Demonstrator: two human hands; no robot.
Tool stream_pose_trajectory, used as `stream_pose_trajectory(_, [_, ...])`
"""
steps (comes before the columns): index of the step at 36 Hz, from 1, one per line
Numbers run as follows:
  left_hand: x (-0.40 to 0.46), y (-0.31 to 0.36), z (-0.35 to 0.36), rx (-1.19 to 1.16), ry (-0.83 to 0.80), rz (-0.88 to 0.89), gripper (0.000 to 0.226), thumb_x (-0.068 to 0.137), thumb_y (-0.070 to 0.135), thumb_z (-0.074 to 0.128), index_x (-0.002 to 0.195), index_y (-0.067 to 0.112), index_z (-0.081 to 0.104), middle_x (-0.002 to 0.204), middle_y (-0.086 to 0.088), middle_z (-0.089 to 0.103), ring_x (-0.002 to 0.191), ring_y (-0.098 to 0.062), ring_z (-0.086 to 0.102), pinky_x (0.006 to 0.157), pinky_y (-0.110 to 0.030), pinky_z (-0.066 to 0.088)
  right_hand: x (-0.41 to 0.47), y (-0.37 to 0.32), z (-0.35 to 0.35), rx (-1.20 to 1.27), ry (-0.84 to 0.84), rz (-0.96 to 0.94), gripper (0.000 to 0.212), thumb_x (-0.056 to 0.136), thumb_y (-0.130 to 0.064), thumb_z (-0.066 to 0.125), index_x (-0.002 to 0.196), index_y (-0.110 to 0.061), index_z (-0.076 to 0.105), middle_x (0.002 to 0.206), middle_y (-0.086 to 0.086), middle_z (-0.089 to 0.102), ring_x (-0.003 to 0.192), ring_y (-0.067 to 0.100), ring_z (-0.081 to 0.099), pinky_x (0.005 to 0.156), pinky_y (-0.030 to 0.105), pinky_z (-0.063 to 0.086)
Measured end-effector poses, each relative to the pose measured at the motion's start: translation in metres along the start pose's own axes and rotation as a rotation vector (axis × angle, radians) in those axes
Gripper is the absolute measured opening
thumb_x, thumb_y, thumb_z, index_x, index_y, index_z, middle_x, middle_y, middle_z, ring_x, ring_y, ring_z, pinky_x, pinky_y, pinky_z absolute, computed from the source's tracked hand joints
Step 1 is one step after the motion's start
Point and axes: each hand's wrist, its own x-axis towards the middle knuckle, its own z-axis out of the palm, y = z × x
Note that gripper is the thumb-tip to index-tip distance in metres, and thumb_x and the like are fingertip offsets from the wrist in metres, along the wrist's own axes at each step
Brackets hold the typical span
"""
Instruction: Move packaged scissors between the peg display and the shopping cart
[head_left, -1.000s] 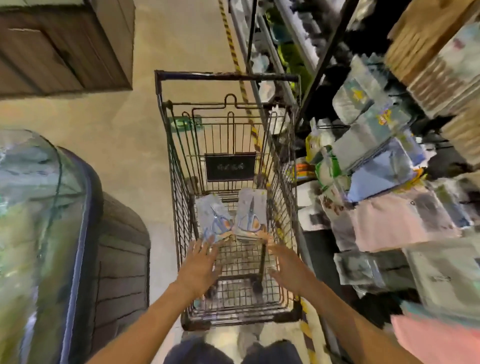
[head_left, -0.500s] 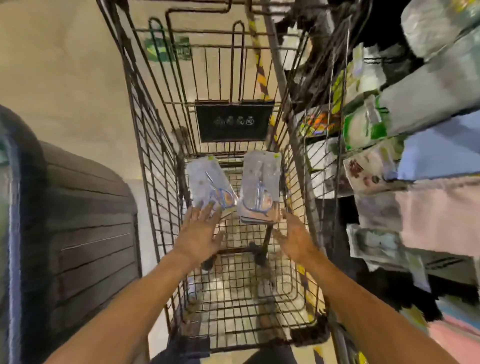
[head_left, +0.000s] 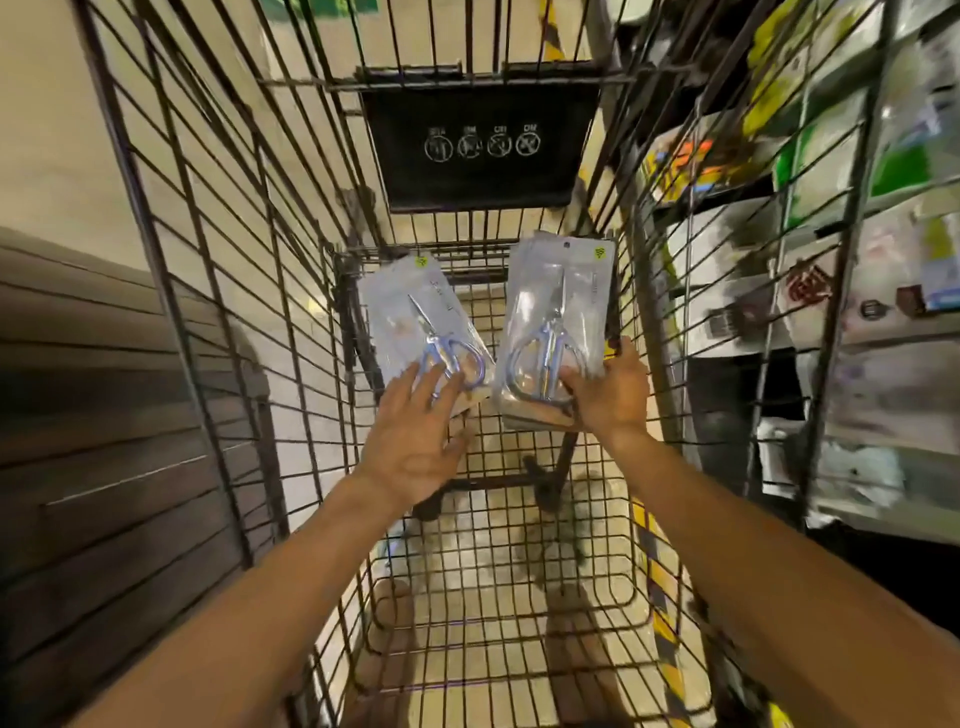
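Note:
Two clear packs of blue-handled scissors lie at the far end of the wire shopping cart (head_left: 519, 582). The left pack (head_left: 410, 312) is tilted, and my left hand (head_left: 415, 436) lies over its lower edge with straight, spread fingers. The right pack (head_left: 558, 312), which looks like a small stack, is gripped at its lower right corner by my right hand (head_left: 613, 395), thumb on its face and fingers round its edge. The peg display (head_left: 831, 218) of packaged goods stands beyond the cart's right side, blurred.
A black plastic flap with white icons (head_left: 480, 145) hangs at the cart's far end. The cart's wire walls rise close on both sides. A dark ribbed cabinet (head_left: 104, 441) stands to the left. A yellow-black floor stripe (head_left: 660, 571) shows through the cart bottom.
The view has dropped deep into the cart. Both hands have reached forward: the left now lies on the left pack, and the right has taken hold of the right pack.

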Motion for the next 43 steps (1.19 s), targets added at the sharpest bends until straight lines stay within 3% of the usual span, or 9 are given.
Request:
stream_pose_trajectory(5, [0.000,-0.003,-0.003,-0.009,0.002,-0.001,0.090,0.088,0.070,0.006,0.158,0.018,0.029,0.165,-0.011,0.026,0.155,-0.034,0.013,0.127,-0.050,0.013,-0.010,-0.019,-0.012,-0.090,-0.031,-0.026,0.035,0.077,-0.038,0.078,0.103,-0.015,0.073,0.103,0.010,0.074,0.102,0.031,0.065,0.095,0.051,0.052])
stream_pose_trajectory(12, [-0.002,0.006,-0.008,-0.087,-0.007,-0.031,0.064,0.104,0.048,0.041,0.160,0.023,0.021,0.169,-0.005,0.013,0.156,-0.028,0.003,0.128,-0.038,0.004,-0.020,-0.027,-0.011,-0.036,0.010,-0.011,0.038,0.081,-0.035,0.077,0.112,-0.013,0.069,0.128,0.012,0.057,0.130,0.030,0.040,0.104,0.039,0.036])
stream_pose_trajectory(18, [0.003,-0.004,-0.003,-0.143,0.033,0.011,0.063,0.100,0.039,0.053,0.157,0.019,0.031,0.165,-0.009,0.024,0.152,-0.032,0.015,0.126,-0.046,0.019,-0.020,-0.025,-0.010,0.207,0.005,0.008,0.040,0.070,-0.035,0.085,0.099,-0.024,0.060,0.119,0.000,0.056,0.115,0.024,0.053,0.091,0.038,0.053])
stream_pose_trajectory(22, [0.003,-0.001,-0.007,-0.244,0.049,0.011,0.062,0.101,0.034,0.056,0.157,0.020,0.032,0.166,-0.006,0.020,0.151,-0.029,0.015,0.125,-0.045,0.021,-0.028,-0.027,-0.017,0.420,-0.138,-0.010,0.046,0.086,-0.007,0.074,0.119,-0.015,0.043,0.112,0.002,0.060,0.100,0.018,0.065,0.062,0.027,0.062])
stream_pose_trajectory(25, [-0.001,0.011,-0.018,-0.452,0.053,-0.041,0.064,0.100,0.029,0.060,0.156,0.021,0.031,0.162,0.001,0.026,0.150,-0.019,0.021,0.124,-0.031,0.020,-0.040,-0.029,-0.026,0.453,-0.223,-0.012,0.050,0.085,-0.021,0.076,0.125,-0.011,0.047,0.116,0.006,0.067,0.104,0.028,0.070,0.066,0.044,0.064])
stream_pose_trajectory(28, [-0.006,0.029,-0.033,-0.826,0.054,-0.139,0.067,0.097,0.017,0.066,0.154,0.022,0.032,0.133,0.023,0.044,0.124,-0.001,0.052,0.096,-0.001,0.037,-0.054,-0.030,-0.037,0.594,-0.364,0.051,0.045,0.089,-0.010,0.073,0.127,0.001,0.050,0.117,0.023,0.068,0.107,0.037,0.068,0.086,0.057,0.059])
stream_pose_trajectory(32, [-0.011,0.041,-0.042,-1.180,0.026,-0.182,0.087,0.088,0.004,0.074,0.153,0.033,0.024,0.128,0.021,0.051,0.109,0.005,0.060,0.081,-0.008,0.051,-0.085,-0.038,-0.054,0.707,-0.510,0.035,0.044,0.088,-0.010,0.072,0.128,-0.010,0.054,0.120,0.010,0.071,0.105,0.027,0.072,0.075,0.032,0.063])
stream_pose_trajectory(38, [-0.014,0.043,-0.035,-1.325,0.168,-0.181,0.101,0.079,-0.026,0.067,0.154,0.026,0.025,0.123,0.004,0.069,0.106,-0.006,0.071,0.084,-0.022,0.057,-0.103,-0.041,-0.053,0.740,-0.594,0.045,0.042,0.093,-0.010,0.066,0.132,-0.019,0.056,0.121,0.008,0.072,0.106,0.027,0.072,0.086,0.040,0.061])
stream_pose_trajectory(43, [-0.017,0.039,-0.031,-1.314,0.204,-0.184,0.102,0.081,-0.026,0.065,0.155,0.033,0.026,0.136,0.004,0.066,0.117,-0.013,0.067,0.092,-0.029,0.058,-0.098,-0.035,-0.045,0.626,-0.480,-0.045,0.049,0.094,-0.004,0.064,0.138,-0.019,0.050,0.120,-0.004,0.066,0.094,-0.006,0.069,0.073,0.014,0.056])
